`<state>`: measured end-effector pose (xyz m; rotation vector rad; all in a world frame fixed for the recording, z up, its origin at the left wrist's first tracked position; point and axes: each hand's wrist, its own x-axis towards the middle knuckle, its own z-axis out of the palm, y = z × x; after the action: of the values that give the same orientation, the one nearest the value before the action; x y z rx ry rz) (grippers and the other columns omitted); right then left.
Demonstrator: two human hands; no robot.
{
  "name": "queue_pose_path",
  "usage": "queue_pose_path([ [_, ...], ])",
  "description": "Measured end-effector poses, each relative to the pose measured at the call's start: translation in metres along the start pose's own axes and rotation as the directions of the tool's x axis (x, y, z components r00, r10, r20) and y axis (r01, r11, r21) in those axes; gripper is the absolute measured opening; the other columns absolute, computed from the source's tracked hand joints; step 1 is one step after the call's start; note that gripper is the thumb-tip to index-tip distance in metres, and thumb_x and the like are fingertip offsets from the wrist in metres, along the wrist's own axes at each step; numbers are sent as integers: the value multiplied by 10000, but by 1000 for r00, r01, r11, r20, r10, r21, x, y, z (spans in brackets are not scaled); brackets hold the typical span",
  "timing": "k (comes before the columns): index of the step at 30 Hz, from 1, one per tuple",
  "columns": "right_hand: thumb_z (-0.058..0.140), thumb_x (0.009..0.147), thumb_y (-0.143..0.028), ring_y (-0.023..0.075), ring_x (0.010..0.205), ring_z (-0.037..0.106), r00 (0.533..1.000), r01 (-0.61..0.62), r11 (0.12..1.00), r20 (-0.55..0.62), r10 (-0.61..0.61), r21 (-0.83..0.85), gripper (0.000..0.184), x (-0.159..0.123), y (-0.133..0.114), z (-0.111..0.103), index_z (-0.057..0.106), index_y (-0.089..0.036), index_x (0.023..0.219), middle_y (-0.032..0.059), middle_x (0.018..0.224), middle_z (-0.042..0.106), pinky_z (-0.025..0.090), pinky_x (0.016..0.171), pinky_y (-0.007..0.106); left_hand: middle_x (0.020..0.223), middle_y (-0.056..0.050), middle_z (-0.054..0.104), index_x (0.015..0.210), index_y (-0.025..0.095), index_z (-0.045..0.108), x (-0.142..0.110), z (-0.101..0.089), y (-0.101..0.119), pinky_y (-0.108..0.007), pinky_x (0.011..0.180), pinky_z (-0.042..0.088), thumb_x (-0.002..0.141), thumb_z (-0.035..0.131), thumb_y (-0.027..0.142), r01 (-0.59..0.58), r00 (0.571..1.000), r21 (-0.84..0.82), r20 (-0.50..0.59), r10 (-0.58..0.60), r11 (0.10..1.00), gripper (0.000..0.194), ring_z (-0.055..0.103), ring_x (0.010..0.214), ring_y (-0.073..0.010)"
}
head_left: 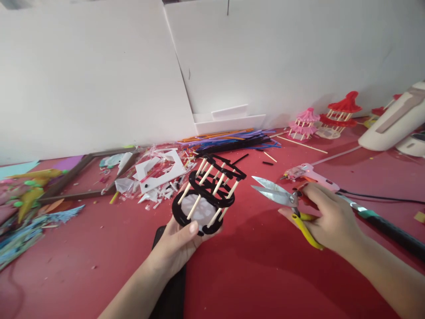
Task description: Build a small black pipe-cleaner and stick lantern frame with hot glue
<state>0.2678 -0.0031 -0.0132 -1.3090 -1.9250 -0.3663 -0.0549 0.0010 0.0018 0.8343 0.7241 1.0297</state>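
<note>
My left hand (181, 243) is closed around the base of a small model pavilion (210, 188), its thumb over the rim. The pavilion has a round white base edged in black pipe cleaner, thin wooden posts and black pipe-cleaner rings higher up. It is tilted toward me, above the red table (252, 279). To the right, my right hand (327, 215) grips scissors (277, 192) with yellow handles. Their blades are parted and point left toward the pavilion, apart from it. Some of the right fingers are hidden behind the handles.
A pink glue gun (312, 173) with a black cord lies just beyond my right hand. Pipe cleaners (232, 141) are bundled by the white boards. White foam scraps (161, 173) lie left of centre. Pink (304, 124) and red (341, 113) model pavilions stand back right, near a white bottle (392, 117).
</note>
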Motion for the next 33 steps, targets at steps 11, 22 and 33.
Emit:
queue_pose_path([
  [11, 665, 854, -458, 185, 667, 581, 998, -23, 1000, 51, 23, 10, 281, -1, -4, 0, 512, -223, 854, 9, 712, 538, 415, 584, 288, 1242, -54, 556, 1354, 316, 430, 3, 22, -10, -477, 1137, 412, 497, 959, 233, -348, 816, 496, -258, 517, 796, 1010, 478, 1337, -359],
  [22, 664, 870, -500, 175, 621, 554, 1000, 9, 999, 28, -8, -43, 328, -1, 0, 1, 510, -223, 785, 3, 666, 533, 368, 560, 293, 1272, -57, 500, 1368, 342, 357, 2, 18, -9, -464, 1137, 408, 564, 941, 309, -304, 835, 604, -204, 511, 737, 994, 432, 1376, -344],
  [33, 631, 896, -535, 172, 596, 541, 998, 29, 998, 48, -26, -48, 348, 1, -2, -1, 571, -205, 802, 5, 647, 535, 360, 562, 294, 1178, -45, 557, 1317, 340, 457, 3, 26, -11, -485, 1070, 464, 491, 954, 229, -336, 813, 480, -286, 507, 810, 971, 427, 1360, -377],
])
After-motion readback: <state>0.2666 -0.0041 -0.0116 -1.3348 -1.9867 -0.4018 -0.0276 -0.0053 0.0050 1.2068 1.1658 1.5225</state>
